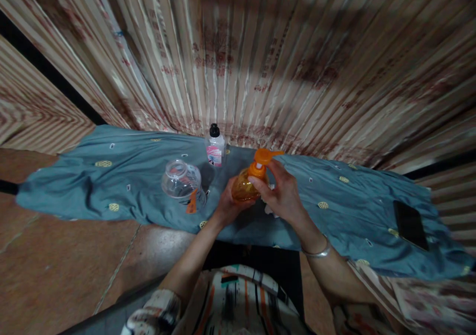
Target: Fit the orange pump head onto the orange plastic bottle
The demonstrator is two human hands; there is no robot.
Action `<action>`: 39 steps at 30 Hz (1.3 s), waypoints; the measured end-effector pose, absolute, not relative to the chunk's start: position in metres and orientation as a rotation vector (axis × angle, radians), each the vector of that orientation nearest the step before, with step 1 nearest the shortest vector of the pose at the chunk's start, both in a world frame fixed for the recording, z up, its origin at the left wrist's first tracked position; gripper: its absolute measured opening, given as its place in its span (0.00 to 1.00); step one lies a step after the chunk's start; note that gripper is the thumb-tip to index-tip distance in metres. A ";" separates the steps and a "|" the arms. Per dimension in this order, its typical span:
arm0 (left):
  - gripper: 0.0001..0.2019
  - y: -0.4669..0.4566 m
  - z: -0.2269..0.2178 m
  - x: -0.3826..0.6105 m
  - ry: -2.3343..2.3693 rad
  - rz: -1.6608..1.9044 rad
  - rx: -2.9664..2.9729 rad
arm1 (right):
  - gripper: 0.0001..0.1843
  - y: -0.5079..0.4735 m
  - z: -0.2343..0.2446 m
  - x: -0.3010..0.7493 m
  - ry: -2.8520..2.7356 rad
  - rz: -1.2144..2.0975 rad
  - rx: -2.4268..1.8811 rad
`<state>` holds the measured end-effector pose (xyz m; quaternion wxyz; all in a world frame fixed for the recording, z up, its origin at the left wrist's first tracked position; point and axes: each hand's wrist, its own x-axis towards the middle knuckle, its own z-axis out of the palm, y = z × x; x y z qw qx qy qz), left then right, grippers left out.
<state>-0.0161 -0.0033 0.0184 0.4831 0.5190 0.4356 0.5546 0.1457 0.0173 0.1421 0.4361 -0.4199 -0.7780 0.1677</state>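
Note:
An orange pump bottle (246,184) stands over the blue cloth (111,186) in the middle. My left hand (226,207) is wrapped round its lower body from behind. My right hand (280,191) pinches the bottle's neck just under the orange pump head (265,156), whose spout points right. A clear empty plastic bottle (182,184) with an orange label lies on its side to the left. A small clear bottle (215,146) with a black cap and pink label stands upright behind.
A dark phone (410,224) lies on the cloth at the far right. A striped curtain (260,52) hangs close behind the cloth. Reddish floor tiles (67,270) spread at the lower left. Something white shows on the cloth under my right hand.

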 end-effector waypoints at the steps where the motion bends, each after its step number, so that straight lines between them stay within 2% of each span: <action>1: 0.30 -0.004 0.020 -0.018 1.070 1.347 1.306 | 0.21 0.016 0.140 0.144 -1.907 0.406 -1.038; 4: 0.56 -0.005 0.034 -0.028 1.136 1.387 1.432 | 0.18 0.016 0.137 0.140 -1.852 0.406 -1.009; 6: 0.61 -0.005 0.050 -0.035 1.180 1.433 1.526 | 0.17 0.016 0.136 0.137 -1.830 0.403 -1.006; 8: 0.54 -0.003 0.069 -0.038 1.174 1.478 1.638 | 0.16 0.015 0.136 0.134 -1.796 0.391 -1.013; 12: 0.29 0.008 0.094 -0.026 1.139 1.515 1.815 | 0.15 0.010 0.131 0.125 -1.691 0.379 -1.076; 17: 0.17 0.017 0.095 -0.008 1.174 1.556 1.893 | 0.15 0.006 0.132 0.123 -1.671 0.356 -1.166; 21: 0.13 0.017 0.091 -0.008 1.172 1.589 1.935 | 0.20 0.009 0.145 0.131 -1.773 0.324 -1.148; 26: 0.13 0.015 0.092 -0.009 1.175 1.607 1.966 | 0.12 0.015 0.160 0.144 -1.928 0.522 -1.058; 32: 0.15 0.014 0.094 -0.008 1.172 1.600 1.988 | 0.20 0.023 0.160 0.152 -1.930 0.732 -0.993; 39: 0.14 0.017 0.087 -0.006 1.183 1.606 1.988 | 0.19 0.020 0.146 0.136 -1.737 0.523 -1.101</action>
